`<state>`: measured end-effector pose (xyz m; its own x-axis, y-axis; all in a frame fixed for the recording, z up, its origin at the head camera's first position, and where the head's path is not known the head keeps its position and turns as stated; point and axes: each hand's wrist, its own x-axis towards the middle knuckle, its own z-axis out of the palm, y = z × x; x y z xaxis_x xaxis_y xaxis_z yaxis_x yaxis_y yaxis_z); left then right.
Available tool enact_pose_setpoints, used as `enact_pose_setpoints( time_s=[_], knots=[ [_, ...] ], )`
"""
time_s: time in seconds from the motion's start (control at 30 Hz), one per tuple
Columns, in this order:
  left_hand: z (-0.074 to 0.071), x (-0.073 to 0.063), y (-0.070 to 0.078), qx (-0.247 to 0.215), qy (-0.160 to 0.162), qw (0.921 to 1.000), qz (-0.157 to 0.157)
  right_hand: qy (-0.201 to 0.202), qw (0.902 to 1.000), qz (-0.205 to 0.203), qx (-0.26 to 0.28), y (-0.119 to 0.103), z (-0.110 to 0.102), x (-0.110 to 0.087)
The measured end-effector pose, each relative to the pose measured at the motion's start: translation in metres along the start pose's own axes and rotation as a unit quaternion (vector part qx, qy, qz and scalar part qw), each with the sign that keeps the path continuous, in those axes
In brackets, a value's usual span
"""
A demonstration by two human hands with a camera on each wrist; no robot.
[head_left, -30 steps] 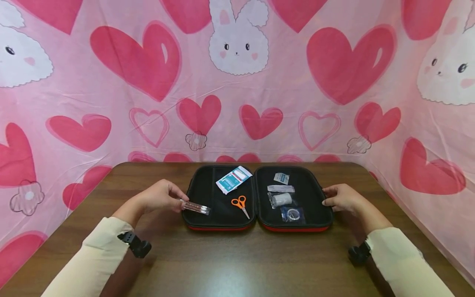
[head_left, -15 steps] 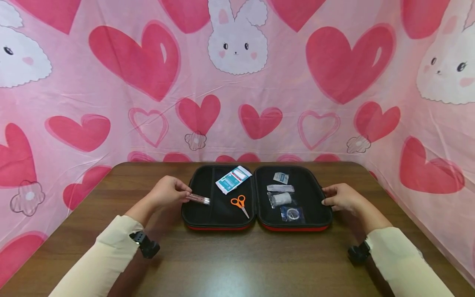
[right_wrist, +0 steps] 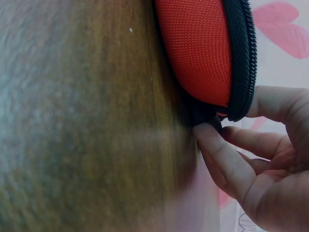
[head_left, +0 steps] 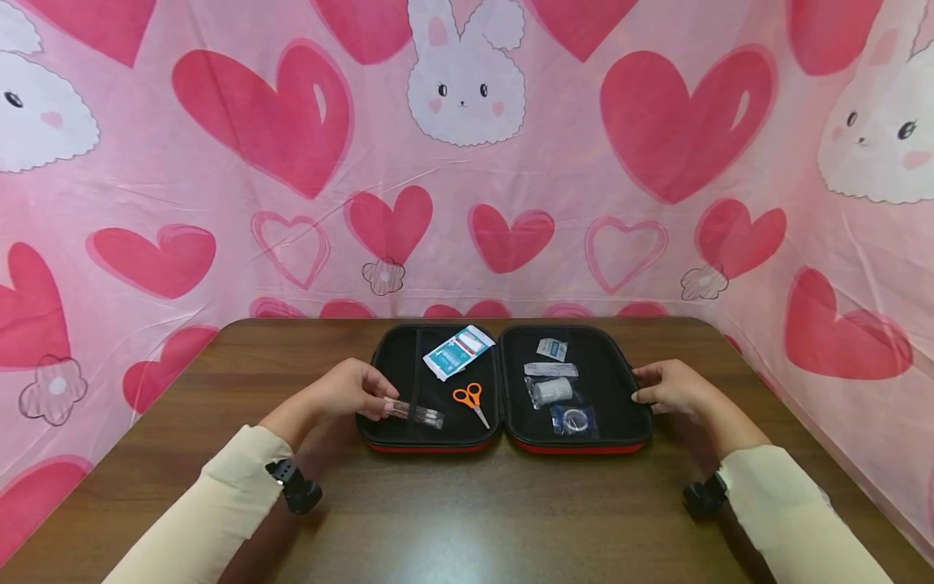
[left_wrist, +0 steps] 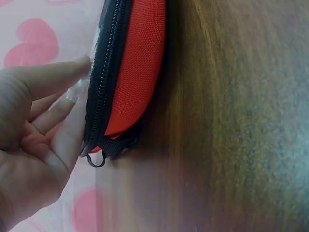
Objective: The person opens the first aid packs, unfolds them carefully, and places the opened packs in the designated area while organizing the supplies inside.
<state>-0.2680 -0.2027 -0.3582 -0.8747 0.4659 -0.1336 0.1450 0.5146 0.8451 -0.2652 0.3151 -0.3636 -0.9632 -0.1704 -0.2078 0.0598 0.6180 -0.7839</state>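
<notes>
1. From my remote seat, I see an open case (head_left: 609, 369) lying on the table (head_left: 467, 511): rounded corners, soft black lining, red shell.
2. The table is brown and wood-grained; a pink cloth (head_left: 576, 105) printed with hearts and rabbits stands behind it.
3. The slim clear packet (head_left: 425, 416) looks shiny, long and narrow, with thin sticks inside. It is over the left half of the case, near the orange-handled scissors (head_left: 469, 397).
4. My two hands are well apart. The left hand (head_left: 356, 391) pinches one end of that packet; the right hand (head_left: 677, 388) grips the case's outer right edge.
5. My left wrist view adds the shell's coarse weave, a toothed zipper (left_wrist: 107, 63) and a small dark loop (left_wrist: 96, 162).
6. Only the head view shows the white roll (head_left: 556, 391) in clear wrapping.
</notes>
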Motion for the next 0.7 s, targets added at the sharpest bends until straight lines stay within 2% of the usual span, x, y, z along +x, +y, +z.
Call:
enact_pose_setpoints(
  time_s=[0.27,0.4,0.5,0.7],
  knots=[
    [-0.0023,-0.003,0.0013,0.049,0.018,0.9986,0.011,0.001,1.0,0.003,0.003,0.0,-0.0001,-0.0002],
    [-0.0015,-0.0036,0.0017,0.055,0.025,0.9979,0.024,0.0,1.0,0.009,0.002,-0.0003,-0.0004,-0.0002],
    [0.0003,-0.0032,0.0025,0.056,0.03,0.9977,0.021,-0.003,0.9999,0.011,0.0,0.0001,-0.0005,0.0],
    [0.0066,-0.0007,0.0029,0.038,0.012,0.9991,0.015,-0.003,1.0,0.005,-0.007,0.0002,-0.0002,0.0002]
  ],
)
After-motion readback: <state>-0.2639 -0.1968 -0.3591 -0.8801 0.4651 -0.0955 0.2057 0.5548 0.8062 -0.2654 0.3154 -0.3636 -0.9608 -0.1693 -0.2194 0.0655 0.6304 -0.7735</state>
